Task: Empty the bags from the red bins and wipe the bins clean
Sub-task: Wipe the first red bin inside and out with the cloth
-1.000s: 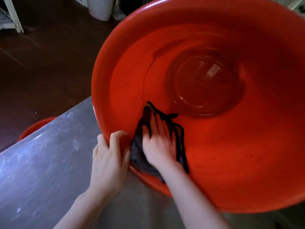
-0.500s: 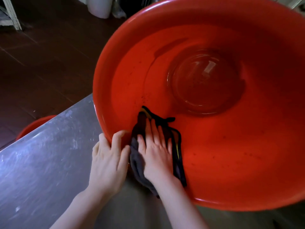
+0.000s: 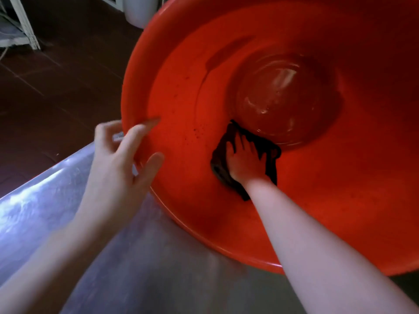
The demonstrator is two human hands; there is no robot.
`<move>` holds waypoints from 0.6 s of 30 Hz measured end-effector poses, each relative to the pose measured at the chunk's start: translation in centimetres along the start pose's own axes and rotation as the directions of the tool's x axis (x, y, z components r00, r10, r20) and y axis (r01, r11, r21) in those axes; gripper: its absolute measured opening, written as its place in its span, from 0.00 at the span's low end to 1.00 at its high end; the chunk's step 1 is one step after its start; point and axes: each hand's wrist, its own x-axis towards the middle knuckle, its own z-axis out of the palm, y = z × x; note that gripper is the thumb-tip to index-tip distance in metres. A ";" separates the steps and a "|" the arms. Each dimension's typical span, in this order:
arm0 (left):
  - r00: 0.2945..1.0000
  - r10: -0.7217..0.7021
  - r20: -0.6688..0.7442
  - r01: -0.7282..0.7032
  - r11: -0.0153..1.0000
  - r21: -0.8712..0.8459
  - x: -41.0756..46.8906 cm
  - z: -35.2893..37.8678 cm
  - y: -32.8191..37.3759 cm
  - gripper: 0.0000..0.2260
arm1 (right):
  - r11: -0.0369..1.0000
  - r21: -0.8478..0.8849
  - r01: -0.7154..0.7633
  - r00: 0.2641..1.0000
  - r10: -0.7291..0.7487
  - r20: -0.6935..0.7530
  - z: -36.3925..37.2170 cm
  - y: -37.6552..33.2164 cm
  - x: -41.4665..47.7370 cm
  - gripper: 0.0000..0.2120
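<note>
On metal surface (image 3: 45, 200), tilted red bin (image 3: 340, 200), mouth toward viewer. Deep inside, right hand (image 3: 246, 162) flat, grip apart, pressing dark cloth (image 3: 218, 159) to inner wall. Left hand (image 3: 113, 164) at left rim, fingers spread, grip apart.

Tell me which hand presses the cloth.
The right hand, flat on the dark cloth inside the red bin; the left hand is open beside the rim.

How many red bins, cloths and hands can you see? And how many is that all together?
red bin: 1
dark cloth: 1
hands: 2 (left hand by the rim, right hand pressing the cloth)
Total: 4
</note>
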 end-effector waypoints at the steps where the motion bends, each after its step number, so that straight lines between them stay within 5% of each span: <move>1: 0.998 0.048 0.042 -0.049 0.998 0.029 0.4 0.0 -0.2 0.23 | 0.999 -0.042 0.013 1.000 -0.012 0.015 -0.4 0.7 -0.4 0.28; 5: 0.982 -0.097 0.160 0.100 0.995 -0.014 -2.5 2.2 0.6 0.23 | 0.974 -0.185 -0.129 0.992 0.127 -0.024 -1.1 4.9 -3.1 0.28; 9: 0.966 -0.187 0.176 0.211 0.969 -0.126 -5.8 5.5 2.9 0.18 | 0.929 -0.119 -0.351 0.936 0.353 -0.006 -1.5 6.1 -4.8 0.28; 16: 0.951 -0.253 0.176 0.288 0.932 -0.219 -6.1 6.8 1.9 0.12 | 0.995 -0.072 0.062 0.994 -0.068 -0.086 0.9 -2.3 -12.1 0.29; 18: 0.947 -0.262 0.184 0.305 0.914 -0.267 -6.1 6.6 2.0 0.09 | 0.996 -0.067 0.063 0.993 -0.069 -0.098 1.9 -3.4 -14.6 0.29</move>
